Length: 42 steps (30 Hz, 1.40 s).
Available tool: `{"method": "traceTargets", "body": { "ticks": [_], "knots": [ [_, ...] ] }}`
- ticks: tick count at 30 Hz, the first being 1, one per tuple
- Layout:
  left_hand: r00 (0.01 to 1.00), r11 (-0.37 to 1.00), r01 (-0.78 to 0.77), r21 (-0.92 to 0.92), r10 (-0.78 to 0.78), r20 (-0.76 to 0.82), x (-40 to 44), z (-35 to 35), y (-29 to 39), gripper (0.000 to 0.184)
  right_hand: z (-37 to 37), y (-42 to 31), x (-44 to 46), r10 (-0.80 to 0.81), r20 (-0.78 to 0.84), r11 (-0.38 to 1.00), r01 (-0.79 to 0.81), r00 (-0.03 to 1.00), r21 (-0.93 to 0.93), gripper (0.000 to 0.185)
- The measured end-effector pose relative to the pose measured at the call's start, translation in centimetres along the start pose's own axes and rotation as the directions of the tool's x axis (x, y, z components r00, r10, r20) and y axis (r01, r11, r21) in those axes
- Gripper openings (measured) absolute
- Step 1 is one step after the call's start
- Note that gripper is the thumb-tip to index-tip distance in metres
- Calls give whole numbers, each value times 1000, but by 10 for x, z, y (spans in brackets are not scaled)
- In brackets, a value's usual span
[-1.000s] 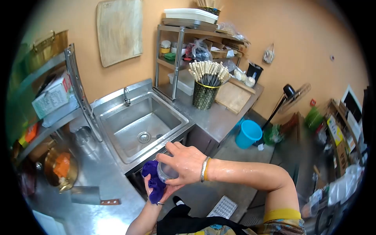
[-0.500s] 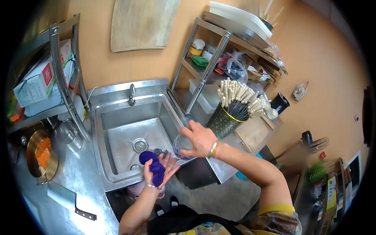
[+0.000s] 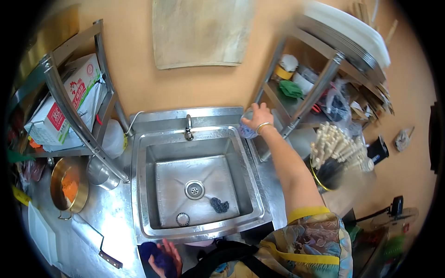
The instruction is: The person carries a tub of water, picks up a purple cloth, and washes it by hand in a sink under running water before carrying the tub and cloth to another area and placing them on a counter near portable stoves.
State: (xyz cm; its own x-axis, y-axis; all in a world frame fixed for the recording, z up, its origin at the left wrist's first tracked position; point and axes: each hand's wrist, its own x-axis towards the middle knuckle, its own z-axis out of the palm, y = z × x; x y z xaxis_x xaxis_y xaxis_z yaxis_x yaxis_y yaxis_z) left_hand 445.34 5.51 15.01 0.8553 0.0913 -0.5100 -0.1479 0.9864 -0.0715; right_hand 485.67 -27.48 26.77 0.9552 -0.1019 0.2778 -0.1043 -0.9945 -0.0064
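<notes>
The sink [image 3: 150,185] lies between my two hands, beyond my left fingers and nearer me than my right. My left hand [image 3: 170,259], fingers partly spread, holds the bunched cloth [image 3: 150,251] at its palm. My right hand [image 3: 259,118] has its fingers curved round the glass [image 3: 246,131]. The scourer [image 3: 219,205] sits between both hands' fingers.

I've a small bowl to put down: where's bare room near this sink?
Bare: counter between the cleaver and the sink's left rim; sink floor left of the drain. Crowded: beyond the cleaver, with a brass pot and metal container; the sink's back right corner, where the right hand holds a clear container.
</notes>
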Motion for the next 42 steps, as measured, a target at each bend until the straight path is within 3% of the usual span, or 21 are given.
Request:
{"method": "traceTargets", "body": {
  "ticks": [2,4,8,10,16,22,23,25,27,28,29,32,34,35,36,37,38,39,40,41,42],
  "knots": [
    [987,983,-119,-139,132,93,-3,-21,-4,37,18,10,25,21,0,1000,-21,1000,14,60],
    [957,932,-287,-221,288,-31,-11,-19,-18,38,35,20,42,139,-29,990,-140,990,-24,59],
    [881,868,-473,-153,461,-106,-14,-42,-30,40,75,52,69,204,35,979,-205,978,24,62],
    [918,911,-394,-123,386,-87,-22,-40,-35,42,90,65,73,280,20,960,-279,960,-36,68],
    [856,882,-464,84,471,-214,-24,-25,-58,45,114,91,83,509,87,861,-508,856,-37,66],
    [853,884,-432,178,465,-239,-24,-19,-65,46,105,91,93,556,189,822,-569,809,15,51],
    [851,883,-434,181,467,-240,-25,-19,-66,47,141,125,110,430,139,903,-428,892,-43,43],
    [853,886,-432,167,462,-245,-32,-24,-61,47,123,113,98,450,150,882,-464,880,79,31],
    [862,915,-379,135,402,-310,-42,-46,-49,49,125,103,95,430,107,896,-438,896,67,34],
    [889,931,-365,1,349,-295,-48,-62,-45,50,123,100,93,446,68,893,-449,892,30,37],
    [965,965,-261,22,261,13,-43,-91,-28,50,121,96,88,480,21,877,-480,877,-18,41],
    [962,948,-252,192,267,-56,-63,-64,2,39,98,69,62,565,-162,812,-580,809,-64,55],
    [909,813,-307,494,404,-101,-80,-45,21,35,153,103,85,306,-280,952,-299,910,71,56],
    [888,744,-298,598,445,-112,-89,-38,35,35,137,76,70,283,-295,959,-268,913,91,56],
    [870,668,-275,691,479,-117,-100,-36,51,35,117,47,40,117,-273,986,-79,955,144,48],
    [855,587,-306,749,516,-55,-108,-39,68,40,95,22,12,-52,-261,975,105,964,194,39],
    [855,548,-339,765,518,7,-120,-36,86,42,110,4,-11,-257,-416,810,430,872,400,31],
    [848,525,-367,768,528,44,-129,-39,103,43,84,-47,-66,-360,-285,611,455,888,648,28],
    [841,498,-390,774,534,79,-138,-45,121,43,63,-102,-145,-317,-172,409,298,933,862,26],
    [818,423,-431,797,557,147,-150,-51,138,42,38,-150,-216,-475,158,339,14,866,941,27],
    [800,368,-448,815,572,182,-161,-58,152,40,18,-200,-284,-724,238,287,-31,648,957,35]
  ]
}}
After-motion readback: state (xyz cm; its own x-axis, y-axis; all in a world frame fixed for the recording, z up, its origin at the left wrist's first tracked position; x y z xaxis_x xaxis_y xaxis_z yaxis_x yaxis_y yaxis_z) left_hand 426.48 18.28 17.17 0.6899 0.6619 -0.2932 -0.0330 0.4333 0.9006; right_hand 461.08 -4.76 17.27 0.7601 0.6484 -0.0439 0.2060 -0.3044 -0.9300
